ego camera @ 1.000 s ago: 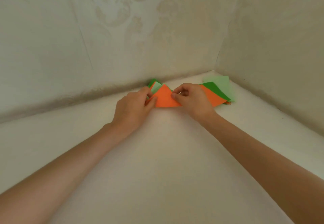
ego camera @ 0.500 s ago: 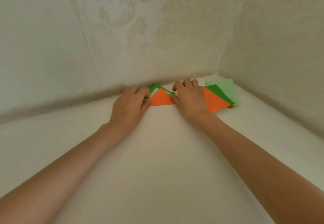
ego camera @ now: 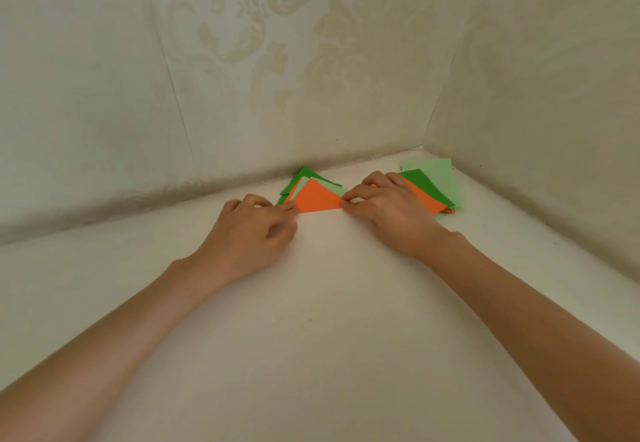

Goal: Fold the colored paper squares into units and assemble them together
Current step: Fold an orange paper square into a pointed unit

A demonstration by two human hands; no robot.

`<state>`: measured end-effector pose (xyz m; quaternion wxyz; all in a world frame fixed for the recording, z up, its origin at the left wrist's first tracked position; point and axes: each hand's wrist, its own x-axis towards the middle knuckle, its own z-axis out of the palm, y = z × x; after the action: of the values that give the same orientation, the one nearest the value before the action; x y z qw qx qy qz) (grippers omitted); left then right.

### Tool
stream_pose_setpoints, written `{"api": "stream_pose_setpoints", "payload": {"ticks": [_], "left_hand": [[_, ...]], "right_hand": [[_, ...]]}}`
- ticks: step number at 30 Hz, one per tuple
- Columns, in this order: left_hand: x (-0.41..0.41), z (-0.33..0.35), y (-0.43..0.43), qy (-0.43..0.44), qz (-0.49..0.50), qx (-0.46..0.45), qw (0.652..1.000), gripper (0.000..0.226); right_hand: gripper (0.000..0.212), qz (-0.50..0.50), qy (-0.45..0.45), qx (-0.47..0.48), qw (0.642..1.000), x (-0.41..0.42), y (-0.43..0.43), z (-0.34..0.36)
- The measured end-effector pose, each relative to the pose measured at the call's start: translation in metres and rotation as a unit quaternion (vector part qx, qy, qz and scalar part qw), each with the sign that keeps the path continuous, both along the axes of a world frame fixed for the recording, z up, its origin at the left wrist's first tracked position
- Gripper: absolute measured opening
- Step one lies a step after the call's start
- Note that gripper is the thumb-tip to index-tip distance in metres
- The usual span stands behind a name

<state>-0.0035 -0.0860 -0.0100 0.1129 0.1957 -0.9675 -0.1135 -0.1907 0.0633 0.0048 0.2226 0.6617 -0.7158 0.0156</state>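
**Crease Hold in Progress**

The left hand (ego camera: 256, 225) is pinching the 9 o'clock corner of the orange triangle (ego camera: 317, 199). The right hand (ego camera: 389, 207) is pinching its 3 o'clock corner. The triangle is lying at 12 o'clock on the white surface (ego camera: 311, 320). Compared with half a second ago, the hands are sitting further apart.

The orange triangle (ego camera: 317, 199), held tilted up off the surface (ego camera: 318, 303) 1 s ago, has been laid flat on it, with its long folded edge brought down nearest the person. The fingers that were spread over the paper 0.5 s ago have been curled back and drawn outward, so that more of the orange face is uncovered. The left hand (ego camera: 256, 230) has been slid to the left corner of that edge, the right hand (ego camera: 388, 209) to the right corner, where the paper is pinched between thumb and forefinger
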Motion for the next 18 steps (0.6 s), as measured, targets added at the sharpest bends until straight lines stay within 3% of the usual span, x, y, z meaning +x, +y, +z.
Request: {"api": "stream_pose_setpoints", "payload": {"ticks": [3, 7, 11, 13, 15, 18], "left_hand": [[0.003, -0.001, -0.001, -0.030, 0.011, 0.079, 0.996, 0.041], [0.010, -0.002, 0.007, -0.099, 0.006, -0.015, 0.995, 0.058], [0.005, -0.001, 0.021, -0.058, 0.009, -0.021, 0.998, 0.052], [0.000, 0.001, 0.025, -0.048, 0.005, -0.019, 0.999, 0.049], [-0.004, 0.001, 0.027, -0.032, 0.004, -0.021, 0.999, 0.048], [-0.012, 0.002, 0.029, 0.002, 0.007, -0.039, 0.999, 0.043]], "right_hand": [[0.053, -0.037, -0.070, 0.018, 0.997, 0.005, 0.000, 0.001], [0.054, -0.092, -0.110, 0.061, 0.988, 0.014, -0.001, 0.006], [0.050, -0.175, -0.298, -0.078, 0.935, 0.010, 0.007, 0.022], [0.045, -0.255, -0.301, -0.082, 0.915, 0.005, 0.020, 0.028], [0.053, -0.314, -0.274, -0.006, 0.909, 0.004, 0.037, 0.026], [0.047, -0.333, -0.287, 0.023, 0.898, 0.010, 0.053, 0.016]]}}
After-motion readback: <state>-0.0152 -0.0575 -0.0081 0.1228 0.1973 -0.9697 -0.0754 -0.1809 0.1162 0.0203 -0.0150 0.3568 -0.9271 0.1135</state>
